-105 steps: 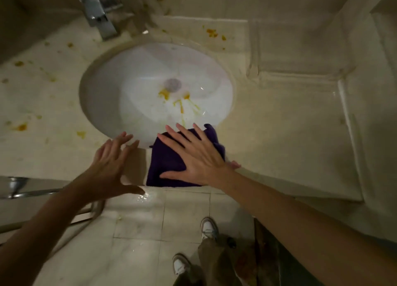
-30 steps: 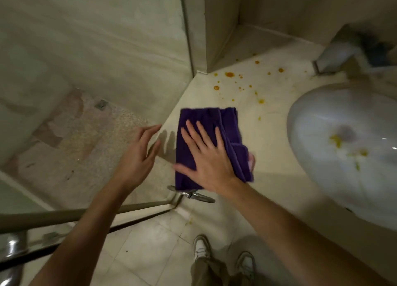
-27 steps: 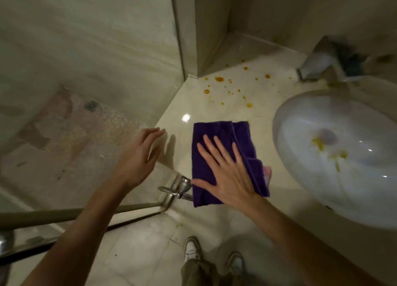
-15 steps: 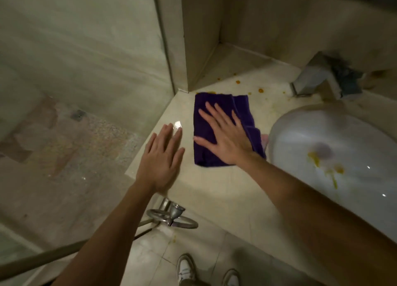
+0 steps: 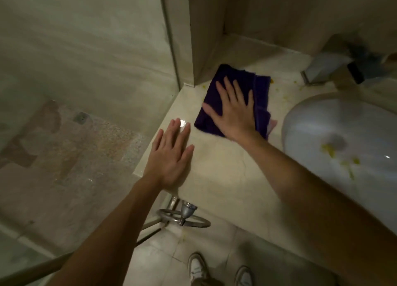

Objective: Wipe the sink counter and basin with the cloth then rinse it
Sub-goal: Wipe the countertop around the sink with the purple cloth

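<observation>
Cloth [image 5: 240, 96]: dark purple, folded into a rough rectangle, lying flat on the pale stone surface [image 5: 225, 178] at its far left corner, close to the wall pillar [image 5: 204, 27]. A paler pink edge shows under the near right side of the cloth.

Right hand [image 5: 234, 111]: palm down on the cloth, fingers spread and straight, pressing rather than clutching; the grip is released, nothing enclosed.

Left hand [image 5: 171, 156]: flat on the bare surface just beside the cloth on its left, near the surface's left edge, fingers extended and together; grip released, nothing held.

Basin [image 5: 343, 152]: white, oval, sunk into the surface to the right of the cloth. Yellow-orange stains lie around the drain [image 5: 335, 139] and trail down the near side of the bowl.

Faucet [image 5: 330, 66]: metal, blurred, mounted behind the basin at the upper right.

Stain spots: small yellow-orange flecks on the surface between the cloth's far right corner and the faucet base.

Glass panel [image 5: 86, 92]: stands to the left of the surface, with a shower floor and a square drain visible through it.

Towel ring [image 5: 184, 219]: chrome, fixed below the front edge of the surface, under the left forearm.

Floor [image 5: 163, 255]: pale tiles at the bottom of the view, with two white shoes [image 5: 197, 268] standing on them.
</observation>
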`<state>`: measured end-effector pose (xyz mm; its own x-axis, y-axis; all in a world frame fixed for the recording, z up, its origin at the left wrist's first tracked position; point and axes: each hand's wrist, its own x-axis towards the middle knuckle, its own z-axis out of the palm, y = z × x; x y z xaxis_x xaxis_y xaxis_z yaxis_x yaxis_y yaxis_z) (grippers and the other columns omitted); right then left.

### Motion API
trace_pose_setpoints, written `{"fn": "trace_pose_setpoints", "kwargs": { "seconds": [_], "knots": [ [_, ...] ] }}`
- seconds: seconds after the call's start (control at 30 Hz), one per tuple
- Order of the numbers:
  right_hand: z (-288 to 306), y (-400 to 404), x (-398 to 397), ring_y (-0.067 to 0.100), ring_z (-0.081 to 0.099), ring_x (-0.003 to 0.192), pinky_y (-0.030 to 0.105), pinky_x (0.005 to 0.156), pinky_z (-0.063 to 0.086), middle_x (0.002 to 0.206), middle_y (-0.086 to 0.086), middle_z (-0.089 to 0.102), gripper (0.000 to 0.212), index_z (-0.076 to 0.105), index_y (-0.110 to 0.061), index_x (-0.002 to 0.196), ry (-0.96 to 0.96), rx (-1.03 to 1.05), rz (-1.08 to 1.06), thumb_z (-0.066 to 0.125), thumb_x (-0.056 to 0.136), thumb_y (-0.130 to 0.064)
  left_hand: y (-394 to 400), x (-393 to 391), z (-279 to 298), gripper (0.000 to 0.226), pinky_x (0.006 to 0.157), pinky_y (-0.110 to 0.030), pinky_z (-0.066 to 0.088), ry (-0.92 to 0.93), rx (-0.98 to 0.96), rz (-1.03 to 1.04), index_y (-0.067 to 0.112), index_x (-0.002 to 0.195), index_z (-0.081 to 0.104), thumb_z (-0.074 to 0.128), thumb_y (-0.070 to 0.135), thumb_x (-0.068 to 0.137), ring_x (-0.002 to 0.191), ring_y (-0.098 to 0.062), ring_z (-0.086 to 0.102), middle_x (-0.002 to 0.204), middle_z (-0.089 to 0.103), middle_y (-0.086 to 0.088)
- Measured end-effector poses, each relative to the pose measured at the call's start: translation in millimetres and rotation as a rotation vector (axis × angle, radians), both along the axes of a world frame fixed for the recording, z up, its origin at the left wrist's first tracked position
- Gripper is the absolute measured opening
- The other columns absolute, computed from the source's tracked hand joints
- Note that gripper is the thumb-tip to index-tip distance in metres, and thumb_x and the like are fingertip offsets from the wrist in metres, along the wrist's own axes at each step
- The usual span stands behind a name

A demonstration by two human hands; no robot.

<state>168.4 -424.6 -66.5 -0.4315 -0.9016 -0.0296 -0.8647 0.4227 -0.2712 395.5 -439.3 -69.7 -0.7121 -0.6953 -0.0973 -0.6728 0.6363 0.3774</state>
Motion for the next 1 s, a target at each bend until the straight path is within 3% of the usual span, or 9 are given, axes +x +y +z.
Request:
{"fn": "trace_pose_setpoints", "kwargs": {
  "seconds": [0.17,0.27,0.53,0.73,0.87,1.0],
  "knots": [
    [-1,126,63,0.018,0.008,0.157,0.054,0.126,0.007,0.17,-0.004,0.011,0.078,0.015,-0.031,0.161,0.037,-0.014,0.013,0.019,0.097,-0.075,5,2,4,0.06,0.123,-0.045,0.004,0.018,-0.029,-0.018,0.027,0.156,-0.001,0.009,0.047,0.101,0.15,-0.008,-0.013,0.165,-0.007,0.002],
    [-4,144,69,0.018,0.008,0.157,0.054,0.125,0.008,0.17,-0.004,0.011,0.078,0.017,-0.032,0.16,0.056,0.03,0.02,0.021,0.096,-0.076,5,1,4,0.061,0.123,-0.046,0.004,-0.01,-0.051,-0.024,0.028,0.155,-0.004,0.013,0.047,0.101,0.15,-0.009,-0.015,0.165,-0.009,0.001],
    [-2,-7,-1,0.022,0.005,0.157,0.056,0.125,0.005,0.171,-0.001,0.008,0.076,0.012,-0.027,0.161,0.024,0.005,0.044,0.012,0.098,-0.07,3,0,12,0.067,0.123,-0.048,0.004,-0.039,0.002,-0.034,0.029,0.155,-0.004,0.024,0.049,0.098,0.15,-0.012,-0.014,0.165,-0.01,0.001],
    [-1,-142,-79,0.023,0.006,0.157,0.058,0.124,0.003,0.171,0.001,0.011,0.07,0.014,-0.024,0.161,-0.037,-0.005,-0.164,0.014,0.102,-0.061,2,-2,15,0.066,0.122,-0.051,0.005,-0.047,0.03,-0.037,0.028,0.155,-0.004,0.024,0.048,0.099,0.151,-0.013,-0.012,0.165,-0.01,0.002],
    [-3,-145,-81,0.023,0.003,0.157,0.058,0.124,-0.002,0.171,0.001,0.007,0.07,0.011,-0.024,0.162,-0.056,0.014,-0.177,0.016,0.102,-0.06,1,-2,14,0.068,0.123,-0.05,0.004,-0.064,0.022,-0.047,0.028,0.155,-0.005,0.026,0.048,0.099,0.151,-0.013,-0.013,0.165,-0.011,0.002],
    [0,-83,-26,0.028,0.01,0.156,0.061,0.123,0.006,0.17,0.005,0.015,0.076,0.017,-0.021,0.161,-0.006,-0.026,-0.071,0.014,0.099,-0.065,1,-2,16,0.068,0.123,-0.05,0.002,-0.054,0.047,-0.056,0.03,0.155,-0.005,0.026,0.049,0.098,0.151,-0.012,-0.014,0.165,-0.012,0.003]
  ]
}}
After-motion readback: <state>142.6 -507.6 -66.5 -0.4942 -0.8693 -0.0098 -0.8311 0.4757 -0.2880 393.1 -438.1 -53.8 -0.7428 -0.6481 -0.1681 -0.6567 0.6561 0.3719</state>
